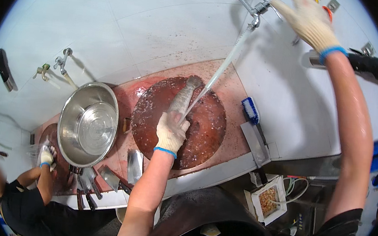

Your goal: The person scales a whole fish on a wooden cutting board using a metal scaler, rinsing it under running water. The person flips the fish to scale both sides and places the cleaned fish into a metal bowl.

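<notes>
My left hand (pixel 171 133), in a cream knitted glove with a blue cuff, grips a grey scaled fish (pixel 183 98) near its head end. The fish lies on a round, wet, reddish chopping block (pixel 204 136) dotted with loose scales, its tail pointing away from me. A stream of water (pixel 219 73) runs from a chrome tap (pixel 255 15) down onto the fish beside my left fingers. My right hand (pixel 307 22), gloved alike, is raised at the tap's lever with its thumb apart. Its fingertips are partly cut off by the upper picture rim.
Left of the block, a steel basin (pixel 88 122) rests tilted. Several knives, including a cleaver (pixel 135 165), lie along the front edge. A blue-and-white brush (pixel 250 110) and a large cleaver (pixel 255 141) lie at right. Far left, a co-worker (pixel 27 201) handles something under spray.
</notes>
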Action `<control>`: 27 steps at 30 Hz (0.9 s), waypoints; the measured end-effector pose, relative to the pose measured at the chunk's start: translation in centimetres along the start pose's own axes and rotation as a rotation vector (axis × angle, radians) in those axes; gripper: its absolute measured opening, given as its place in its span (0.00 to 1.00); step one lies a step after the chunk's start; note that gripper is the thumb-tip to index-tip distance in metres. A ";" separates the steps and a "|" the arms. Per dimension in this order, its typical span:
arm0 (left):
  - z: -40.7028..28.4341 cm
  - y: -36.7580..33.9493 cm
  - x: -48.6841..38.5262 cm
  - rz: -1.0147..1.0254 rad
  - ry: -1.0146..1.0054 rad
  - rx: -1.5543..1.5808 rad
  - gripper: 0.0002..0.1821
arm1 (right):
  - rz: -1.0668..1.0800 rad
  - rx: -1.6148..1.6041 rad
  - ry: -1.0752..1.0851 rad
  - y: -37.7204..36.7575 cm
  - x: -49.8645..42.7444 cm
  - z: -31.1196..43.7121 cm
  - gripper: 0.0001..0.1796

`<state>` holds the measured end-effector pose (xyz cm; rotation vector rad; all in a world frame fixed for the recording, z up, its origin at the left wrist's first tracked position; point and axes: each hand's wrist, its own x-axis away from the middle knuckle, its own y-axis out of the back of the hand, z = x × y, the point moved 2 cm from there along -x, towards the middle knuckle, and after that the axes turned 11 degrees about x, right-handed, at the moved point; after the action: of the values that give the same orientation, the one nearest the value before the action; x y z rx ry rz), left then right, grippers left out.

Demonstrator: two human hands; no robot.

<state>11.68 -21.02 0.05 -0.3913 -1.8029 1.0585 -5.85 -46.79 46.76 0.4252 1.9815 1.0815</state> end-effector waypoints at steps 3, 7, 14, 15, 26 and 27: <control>0.3 -0.9 0.4 -0.025 -0.061 -0.025 0.34 | 0.010 -0.193 -0.033 -4.5 -3.5 5.7 0.40; 0.5 -2.1 0.5 -0.042 -0.100 0.002 0.37 | -0.065 -0.080 -0.079 -11.2 -6.6 7.2 0.31; 1.2 -2.8 -0.1 -0.015 -0.114 0.086 0.25 | -0.482 -0.357 0.284 -14.1 -5.4 6.3 0.31; 1.3 -2.7 0.5 0.050 -0.142 -0.009 0.24 | -0.607 -0.288 0.468 -14.2 -3.7 7.4 0.31; 0.3 6.8 12.5 -0.113 -0.902 -2.109 0.44 | 0.320 0.375 0.936 -28.6 3.4 12.0 0.09; 0.0 7.5 11.9 -0.092 -0.965 -2.085 0.42 | 0.326 0.422 0.949 -29.0 2.8 12.2 0.09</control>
<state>4.59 -8.82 0.94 -0.9935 -3.0973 -1.4192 4.58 -55.14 18.14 0.5217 3.0949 1.1773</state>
